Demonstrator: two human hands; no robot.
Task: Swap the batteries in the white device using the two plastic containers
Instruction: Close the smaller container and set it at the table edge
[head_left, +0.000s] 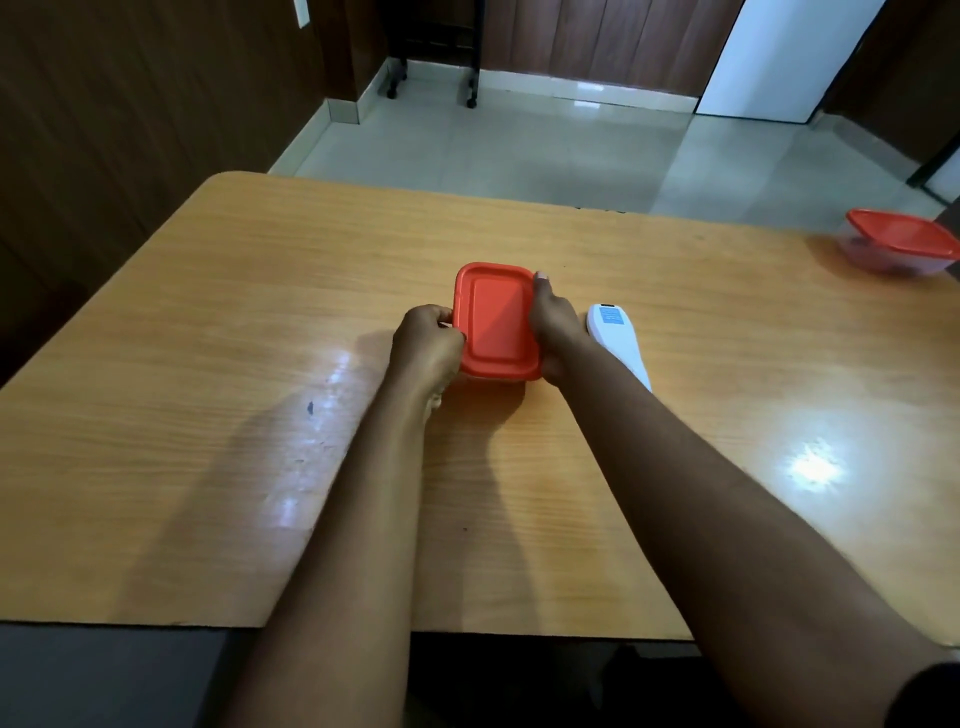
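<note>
Red-lidded container (497, 321) between both hands' fingers (439, 315).

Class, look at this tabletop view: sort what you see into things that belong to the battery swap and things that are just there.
Belongs to the job:
- near container with its red lid on, gripped by the left hand and right hand
- white device lying beside it
- far container, lid on, at the table's right edge

Just there:
- wooden table
- wheeled stand on the tiled floor
</note>
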